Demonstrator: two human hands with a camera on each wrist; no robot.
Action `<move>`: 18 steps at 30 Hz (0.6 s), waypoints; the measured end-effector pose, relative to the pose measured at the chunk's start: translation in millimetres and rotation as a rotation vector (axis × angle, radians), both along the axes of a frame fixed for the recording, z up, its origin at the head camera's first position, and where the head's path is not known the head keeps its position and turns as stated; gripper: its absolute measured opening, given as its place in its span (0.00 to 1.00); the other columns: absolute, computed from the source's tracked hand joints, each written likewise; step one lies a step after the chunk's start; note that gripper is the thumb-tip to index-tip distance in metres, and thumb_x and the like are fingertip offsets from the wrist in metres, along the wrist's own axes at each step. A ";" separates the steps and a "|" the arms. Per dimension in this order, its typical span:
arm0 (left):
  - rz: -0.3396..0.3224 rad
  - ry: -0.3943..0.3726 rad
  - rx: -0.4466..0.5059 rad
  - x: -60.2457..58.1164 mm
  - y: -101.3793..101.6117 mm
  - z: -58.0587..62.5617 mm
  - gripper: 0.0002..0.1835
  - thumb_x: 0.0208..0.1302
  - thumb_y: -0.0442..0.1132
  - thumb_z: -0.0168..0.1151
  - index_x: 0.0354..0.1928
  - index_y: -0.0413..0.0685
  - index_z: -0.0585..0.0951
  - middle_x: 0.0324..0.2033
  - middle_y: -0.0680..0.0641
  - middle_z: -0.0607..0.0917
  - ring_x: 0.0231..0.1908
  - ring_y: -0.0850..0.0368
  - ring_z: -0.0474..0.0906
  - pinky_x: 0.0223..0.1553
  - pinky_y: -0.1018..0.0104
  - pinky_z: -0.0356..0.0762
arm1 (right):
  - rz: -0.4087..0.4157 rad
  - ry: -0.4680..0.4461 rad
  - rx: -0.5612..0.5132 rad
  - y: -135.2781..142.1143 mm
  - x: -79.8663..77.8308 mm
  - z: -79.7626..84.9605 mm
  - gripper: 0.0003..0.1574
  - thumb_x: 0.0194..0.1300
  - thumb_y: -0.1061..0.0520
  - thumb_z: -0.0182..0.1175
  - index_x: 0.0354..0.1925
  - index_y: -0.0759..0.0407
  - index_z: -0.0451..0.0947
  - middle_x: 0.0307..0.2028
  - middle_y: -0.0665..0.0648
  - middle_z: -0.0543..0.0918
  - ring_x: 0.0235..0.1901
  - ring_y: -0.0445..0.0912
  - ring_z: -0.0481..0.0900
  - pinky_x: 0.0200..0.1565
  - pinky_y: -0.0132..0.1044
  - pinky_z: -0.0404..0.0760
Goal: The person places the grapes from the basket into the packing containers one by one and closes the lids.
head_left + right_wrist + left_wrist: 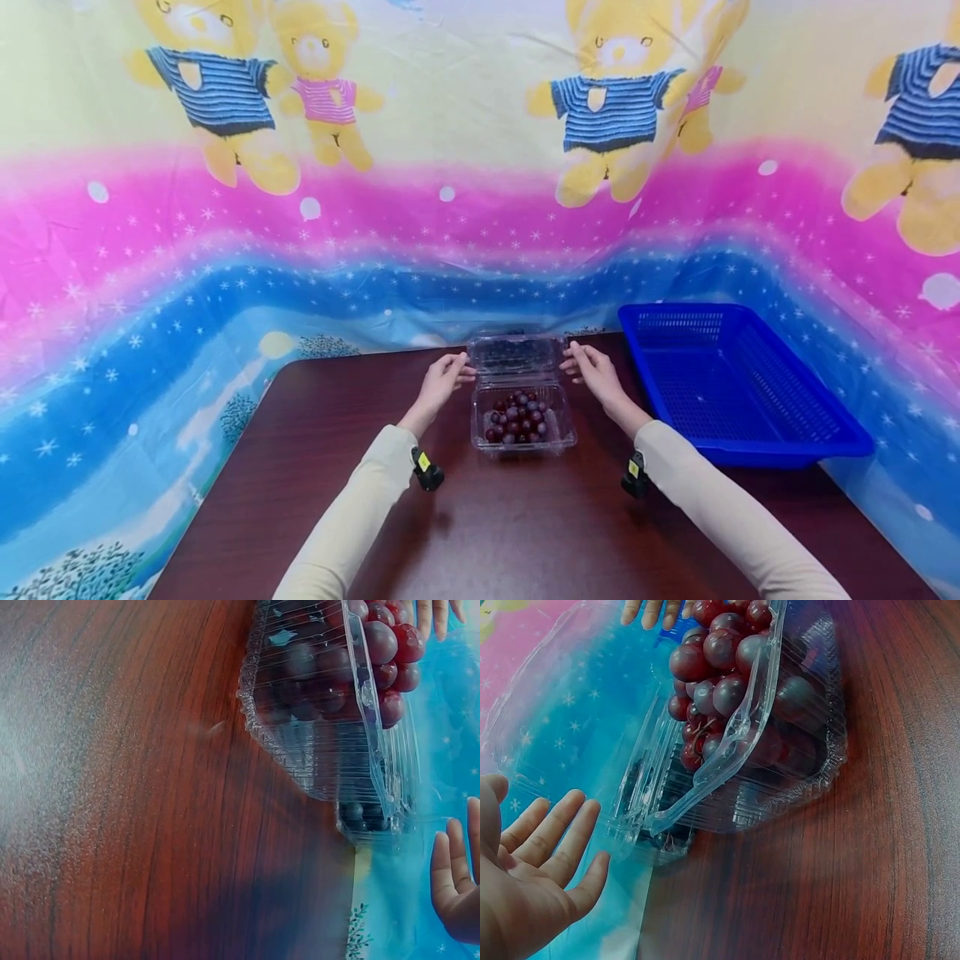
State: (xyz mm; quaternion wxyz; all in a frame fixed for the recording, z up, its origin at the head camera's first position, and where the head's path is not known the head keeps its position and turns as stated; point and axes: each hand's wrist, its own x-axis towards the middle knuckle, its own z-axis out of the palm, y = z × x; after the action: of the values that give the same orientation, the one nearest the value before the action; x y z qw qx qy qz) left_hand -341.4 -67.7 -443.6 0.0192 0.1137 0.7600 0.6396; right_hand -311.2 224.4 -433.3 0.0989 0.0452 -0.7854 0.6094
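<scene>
A clear plastic clamshell box stands on the table with its lid raised at the back. Dark red grapes lie in the base, some showing a bit of stem in the left wrist view. My left hand is at the lid's left edge, its fingers extended and spread in the left wrist view. At the lid's right edge is my right hand, fingertips close to the rim. Its fingers look straight in the right wrist view, where the thumb is out of frame.
A blue perforated plastic basket sits at the back right of the brown table. Dark round fruit shows low behind the box's base, seen through clear plastic. A printed bear-pattern cloth hangs behind the table.
</scene>
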 end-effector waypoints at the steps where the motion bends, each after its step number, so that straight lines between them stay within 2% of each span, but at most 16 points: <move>1: -0.009 -0.017 0.003 2.4 -0.3 4.0 0.30 0.70 0.55 0.45 0.57 0.33 0.71 0.46 0.33 0.81 0.50 0.39 0.77 0.57 0.44 0.68 | 0.003 0.001 0.003 -1.4 4.1 4.4 0.30 0.72 0.44 0.42 0.49 0.70 0.73 0.43 0.75 0.79 0.45 0.66 0.76 0.45 0.58 0.77; 3: -0.022 -0.027 -0.008 9.4 -0.6 12.7 0.28 0.71 0.53 0.44 0.56 0.33 0.71 0.47 0.31 0.80 0.51 0.38 0.76 0.57 0.44 0.68 | 0.004 0.008 0.017 -4.8 12.5 12.4 0.29 0.73 0.46 0.41 0.48 0.71 0.73 0.42 0.76 0.79 0.45 0.67 0.76 0.45 0.58 0.77; 6: -0.008 -0.033 -0.018 9.6 -0.2 13.3 0.29 0.70 0.56 0.44 0.55 0.35 0.72 0.47 0.32 0.81 0.50 0.40 0.77 0.56 0.46 0.69 | -0.015 0.006 0.050 -3.6 7.9 7.5 0.34 0.72 0.41 0.41 0.48 0.71 0.73 0.41 0.73 0.81 0.43 0.64 0.78 0.44 0.56 0.78; 7: 0.002 -0.037 -0.022 9.5 0.3 12.9 0.30 0.69 0.58 0.44 0.54 0.35 0.73 0.46 0.33 0.81 0.50 0.40 0.78 0.56 0.46 0.69 | -0.022 0.007 0.059 -2.5 5.0 4.4 0.36 0.71 0.39 0.41 0.48 0.70 0.73 0.40 0.71 0.81 0.43 0.63 0.78 0.43 0.55 0.78; 10: 0.031 -0.033 -0.027 1.0 1.2 2.2 0.35 0.65 0.63 0.45 0.54 0.36 0.74 0.44 0.35 0.83 0.48 0.43 0.80 0.56 0.46 0.69 | -0.045 -0.002 0.084 2.2 -7.1 -7.4 0.42 0.67 0.32 0.41 0.49 0.70 0.74 0.38 0.67 0.83 0.41 0.59 0.80 0.42 0.54 0.79; 12: 0.031 -0.047 -0.024 0.7 1.2 2.9 0.36 0.64 0.64 0.45 0.54 0.36 0.74 0.44 0.35 0.83 0.48 0.43 0.80 0.57 0.44 0.68 | -0.051 -0.009 0.093 2.0 -6.9 -6.7 0.43 0.66 0.31 0.42 0.49 0.69 0.74 0.38 0.67 0.83 0.40 0.59 0.80 0.43 0.54 0.78; 18: 0.033 -0.047 -0.033 -1.0 0.3 5.6 0.38 0.63 0.66 0.45 0.51 0.35 0.75 0.42 0.35 0.84 0.46 0.42 0.80 0.55 0.47 0.71 | -0.079 -0.035 0.131 2.1 -5.4 -4.7 0.45 0.63 0.27 0.41 0.47 0.66 0.76 0.36 0.64 0.84 0.40 0.57 0.81 0.38 0.39 0.78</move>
State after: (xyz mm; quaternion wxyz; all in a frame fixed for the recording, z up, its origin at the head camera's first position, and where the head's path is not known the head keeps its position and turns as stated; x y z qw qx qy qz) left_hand -342.4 -67.4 -438.0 0.0281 0.0858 0.7716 0.6297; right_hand -316.5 226.6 -438.0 0.1061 0.0100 -0.8264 0.5528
